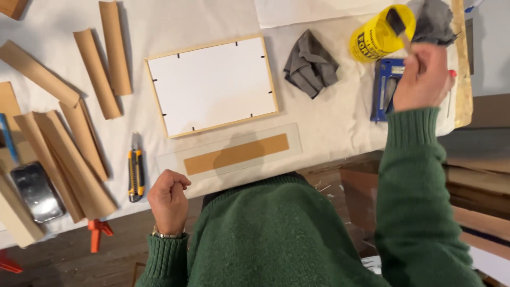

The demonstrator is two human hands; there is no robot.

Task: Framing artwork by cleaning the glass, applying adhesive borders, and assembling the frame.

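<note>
Brown veneer rolls (pixel 79 143) lie at my far left on the white cloth (pixel 329 122), a phone (pixel 36 191) beside them, then a yellow knife (pixel 136 171). My left hand (pixel 169 201) rests as a closed fist, holding nothing, at the cloth's edge near a glass strip (pixel 234 151). The frame (pixel 211 85) lies back-up mid-cloth, a grey rag (pixel 311 64) beyond. My right hand (pixel 422 77) grips a brush (pixel 399 26) dipped in the yellow can (pixel 380 34), over a blue stapler (pixel 387 87). Dark wooden table (pixel 106 250) below
</note>
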